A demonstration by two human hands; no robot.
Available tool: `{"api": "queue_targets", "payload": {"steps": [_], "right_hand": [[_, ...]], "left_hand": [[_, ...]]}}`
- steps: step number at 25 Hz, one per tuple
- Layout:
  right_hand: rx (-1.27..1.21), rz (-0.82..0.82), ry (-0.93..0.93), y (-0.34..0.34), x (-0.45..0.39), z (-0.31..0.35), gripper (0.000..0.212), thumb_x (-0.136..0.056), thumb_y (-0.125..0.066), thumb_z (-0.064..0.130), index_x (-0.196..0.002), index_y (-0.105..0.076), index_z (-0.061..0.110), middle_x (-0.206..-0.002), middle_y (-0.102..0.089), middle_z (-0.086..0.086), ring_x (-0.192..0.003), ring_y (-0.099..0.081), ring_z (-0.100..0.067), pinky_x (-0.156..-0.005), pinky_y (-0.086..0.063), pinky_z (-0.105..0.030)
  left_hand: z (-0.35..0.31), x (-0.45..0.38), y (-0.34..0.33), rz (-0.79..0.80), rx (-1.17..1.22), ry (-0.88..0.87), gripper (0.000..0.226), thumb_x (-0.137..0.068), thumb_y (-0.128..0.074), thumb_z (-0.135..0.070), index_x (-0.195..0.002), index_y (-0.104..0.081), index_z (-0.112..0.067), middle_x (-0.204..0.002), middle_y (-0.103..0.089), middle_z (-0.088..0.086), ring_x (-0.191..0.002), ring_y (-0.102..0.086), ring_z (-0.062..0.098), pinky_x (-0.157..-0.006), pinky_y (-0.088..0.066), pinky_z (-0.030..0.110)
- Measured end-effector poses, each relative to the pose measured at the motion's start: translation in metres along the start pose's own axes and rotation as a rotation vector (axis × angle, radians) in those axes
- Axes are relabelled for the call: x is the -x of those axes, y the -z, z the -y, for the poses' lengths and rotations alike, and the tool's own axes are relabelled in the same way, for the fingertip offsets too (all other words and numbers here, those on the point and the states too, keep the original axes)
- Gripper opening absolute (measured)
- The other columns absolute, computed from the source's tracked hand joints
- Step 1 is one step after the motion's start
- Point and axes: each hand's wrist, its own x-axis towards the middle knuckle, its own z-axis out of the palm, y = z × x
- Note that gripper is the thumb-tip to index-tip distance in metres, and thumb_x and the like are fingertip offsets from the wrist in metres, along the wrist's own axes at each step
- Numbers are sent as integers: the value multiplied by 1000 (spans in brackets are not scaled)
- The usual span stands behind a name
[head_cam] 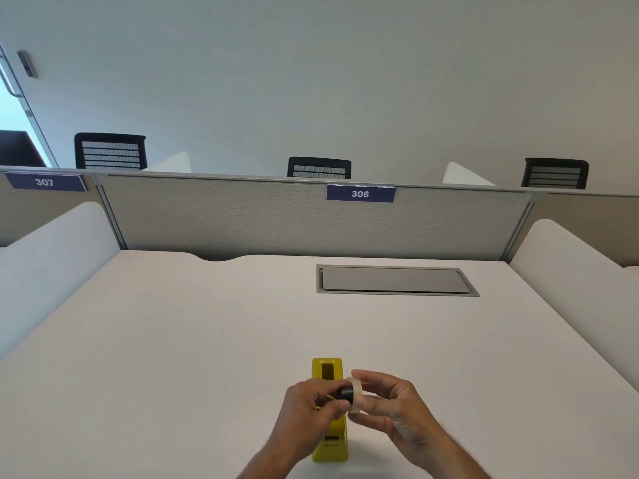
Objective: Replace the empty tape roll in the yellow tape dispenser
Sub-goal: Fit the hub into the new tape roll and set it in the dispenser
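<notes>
Right now the left hand [313, 399] is pinching a small black plastic hub [345, 392], and the right hand [387, 401] is gripping a pale translucent tape ring [356, 395] above the long yellow plastic dispenser [330, 440]. I'd say keeping hub and ring squarely in line is helping them slide apart or together cleanly.

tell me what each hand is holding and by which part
Right hand pinches the tape roll by its outer rim; left hand grips the black hub by its end.

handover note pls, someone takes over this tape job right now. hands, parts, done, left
Left hand: pinching the small black plastic hub.
Right hand: holding the translucent whitish tape roll against that hub.
Both are held just above the yellow plastic tape dispenser, which stands on the white desk; its roll slot looks empty.
Done: hub is out of the dispenser.
Left: whichever hub-and-roll step this is, then drop the loaded hub into the slot and thread the tape.
</notes>
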Motion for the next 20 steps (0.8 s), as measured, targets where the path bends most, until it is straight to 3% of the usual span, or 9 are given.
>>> {"api": "queue_targets", "payload": {"steps": [5,9,13,16,20], "right_hand": [[70,11,-9,-1,0,-3,40,-72,-84,-4,-109,-75,6,-110,-75,-17,-101,-71,-37,-78,-61,-45],[166,4,-19,-5,-4,-6,46,-72,-85,-3,-115,-71,4,-109,-75,-17,-100,-72,-34,-79,-61,-45],[218,11,26,-9,-10,-5,52,-66,-90,-1,-114,-72,9,-109,-76,-13,-100,-72,-30,-78,-61,-40],[373,-6,92,-13,-18,-2,52,-63,-89,-3,-107,-74,21,-108,-75,-3,-100,-72,-19,-74,-61,-32],[643,-99,220,-20,-34,1,48,-58,-92,18,-100,-72,31,-102,-72,9,-96,-68,-7,-72,-62,-28]], "left_hand": [[5,0,3,68,-145,-63,49,-85,-72,-16,-94,-66,-63,-91,-68,-32,-90,-63,-4,-81,-50,10],[11,-1,2,111,-238,-97,34,-86,-68,-16,-104,-68,-45,-89,-69,-26,-92,-62,-4,-80,-51,12],[16,-4,5,78,-236,-94,41,-87,-64,-12,-108,-65,-48,-90,-70,-23,-91,-60,-5,-76,-47,7],[18,-11,9,45,-220,-45,41,-89,-64,-11,-110,-67,-46,-95,-71,-18,-92,-63,3,-81,-50,14],[20,-21,16,5,-211,18,40,-87,-69,-12,-117,-67,-39,-105,-68,-16,-96,-64,6,-90,-56,27]]}}
